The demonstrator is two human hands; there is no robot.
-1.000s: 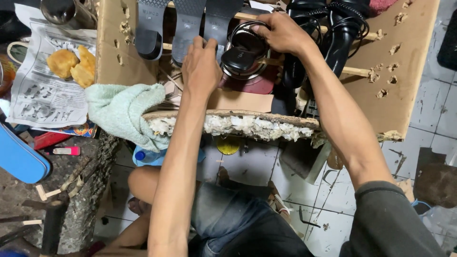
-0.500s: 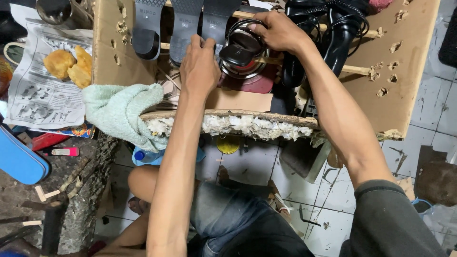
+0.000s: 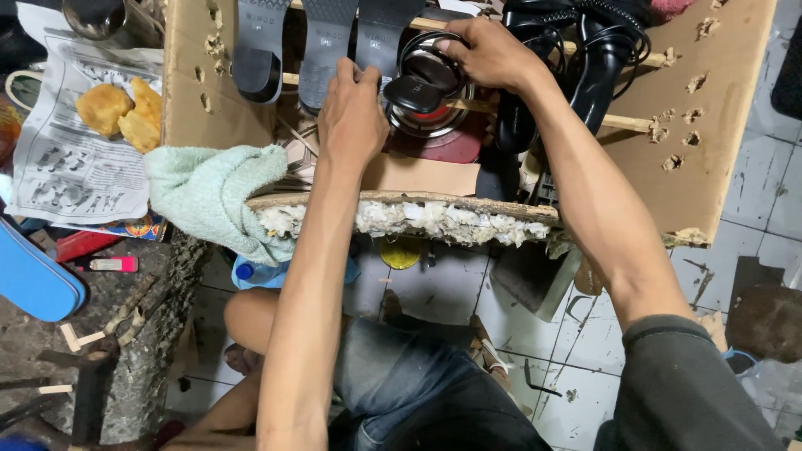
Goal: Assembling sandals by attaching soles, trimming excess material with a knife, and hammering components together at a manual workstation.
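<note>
Head view, looking down over the knees at a worn desk [image 3: 401, 205] with a crumbling foam edge. The left hand [image 3: 352, 117] lies flat beside a round metal tin [image 3: 430, 104], its fingers [image 3: 347, 73] stretched forward and close together, the thumb side touching the tin's dark lid [image 3: 412, 92]; they rest there rather than pinch anything. The right hand [image 3: 493, 52] comes in from above and curls over the tin's far rim, fingers bent and pressed onto the metal, holding it in place.

The tin sits on the middle of the desk, between grey shoe soles [image 3: 322, 42] on the left and black strappy sandals [image 3: 576, 58] on the right. It looks stiff, thin-walled and fairly light, with a smooth rim that could slip, so the sure hold is across the rim with one hand while the other works the lid at its edge. The lid lies tilted over the opening, half off. Inside, only a shine and a touch of red show; what it holds cannot be told.

To the left, a pale green towel [image 3: 213, 192] hangs over the desk edge, and a sheet of newspaper [image 3: 71, 159] carries a few fried yellow pieces [image 3: 121, 113]. A steel cup [image 3: 96, 17] stands at the top corner; its contents are out of sight.
</note>
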